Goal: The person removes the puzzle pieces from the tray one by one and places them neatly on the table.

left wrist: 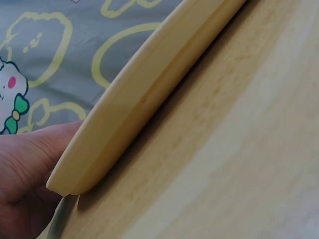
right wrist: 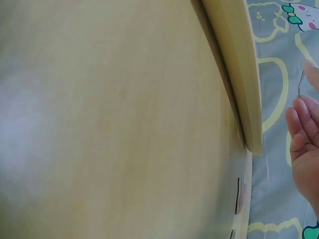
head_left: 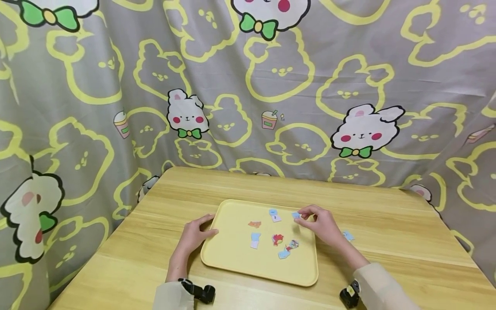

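A yellow tray (head_left: 232, 262) lies on the wooden table, with several small cut-out pieces on it. My left hand (head_left: 193, 234) holds the tray's left edge, its thumb over the rim; in the left wrist view the hand (left wrist: 30, 169) is partly hidden behind the tray. Above the tray's far right corner, my right hand (head_left: 321, 221) pinches a small light-blue cut-out piece (head_left: 296, 215) between thumb and fingers. The right wrist view shows that piece (right wrist: 300, 83) edge-on. Nearby on the tray is a blue-and-white piece (head_left: 274, 215); another blue-and-white piece (head_left: 255, 240) sits nearer the middle.
The tray also bears an orange piece (head_left: 254, 224), a red piece (head_left: 277, 239) and a blue-and-red group (head_left: 286, 251). Right of the tray, a blue piece (head_left: 348, 235) lies on the table (head_left: 403, 241). A patterned grey curtain (head_left: 232, 142) hangs behind and beside the table.
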The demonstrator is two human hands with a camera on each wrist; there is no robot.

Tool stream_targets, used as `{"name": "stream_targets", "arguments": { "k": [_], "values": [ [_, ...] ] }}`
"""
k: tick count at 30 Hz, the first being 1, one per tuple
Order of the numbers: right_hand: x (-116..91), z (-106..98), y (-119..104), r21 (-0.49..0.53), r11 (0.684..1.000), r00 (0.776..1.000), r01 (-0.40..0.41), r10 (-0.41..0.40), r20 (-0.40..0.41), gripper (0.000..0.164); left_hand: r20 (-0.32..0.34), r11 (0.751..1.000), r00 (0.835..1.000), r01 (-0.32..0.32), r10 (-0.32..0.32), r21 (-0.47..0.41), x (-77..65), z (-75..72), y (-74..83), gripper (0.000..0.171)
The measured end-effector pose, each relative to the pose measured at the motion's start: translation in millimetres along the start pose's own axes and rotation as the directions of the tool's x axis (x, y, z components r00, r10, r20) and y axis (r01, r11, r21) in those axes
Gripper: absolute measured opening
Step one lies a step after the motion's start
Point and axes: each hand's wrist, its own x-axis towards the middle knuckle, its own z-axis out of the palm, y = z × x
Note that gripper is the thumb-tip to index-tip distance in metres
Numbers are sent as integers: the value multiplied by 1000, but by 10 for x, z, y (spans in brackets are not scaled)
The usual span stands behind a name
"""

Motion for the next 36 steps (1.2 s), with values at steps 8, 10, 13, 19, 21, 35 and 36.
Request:
{"name": "stream_targets", "arguments": {
  "k": [8,10,13,19,21,35,36],
  "values": [
    [-65,-103,71,9,999,999,-34,34,-6,21,-2,1000,1000,-17,17,0,5,9,-8,54],
    [-84,-132,83,8,999,999,-47,47,-14,21,2,1000,1000,-14,14,1,9,10,-14,53],
    [-110,-172,95,11,998,998,-59,60,-27,22,5,1000,1000,-12,12,8,8,5,-12,53],
    [-170,-254,137,75,990,993,-116,116,-6,26,-8,999,1000,-21,21,26,8,9,2,53],
    [-195,-287,161,115,982,989,-150,149,17,28,-11,1000,1000,-18,19,24,5,10,7,53],
    [-326,-529,335,-36,997,995,-75,72,-71,22,10,1000,1000,-9,9,27,-1,4,-5,54],
    [-338,-549,345,-43,996,995,-78,75,-71,22,11,1000,1000,-9,9,26,-1,3,-3,54]
  ]
}}
